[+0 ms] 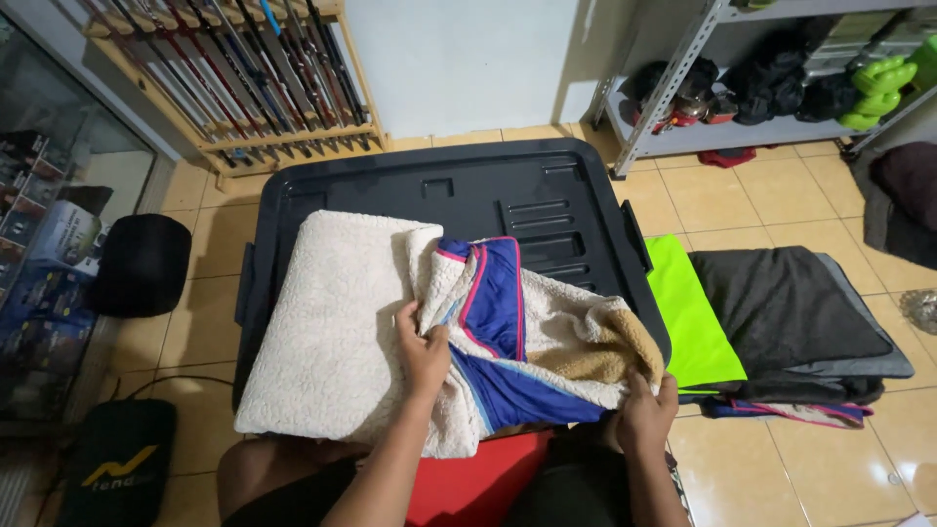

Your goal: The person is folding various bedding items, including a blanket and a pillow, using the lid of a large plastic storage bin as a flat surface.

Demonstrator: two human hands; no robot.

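We have a fleece jacket (410, 332) spread on the black bin lid (508, 190), cream pile outside with blue panels, pink piping and a tan patch. We judge it soft, floppy and light, bulky rather than slippery, best taken by its edges or seams. Our left hand (423, 353) pinches a fold near the middle, fingers clenched on the cloth. Our right hand (644, 415) grips the near right edge. 1 stack of folded garments (781, 322) lies on the floor just beside the lid.
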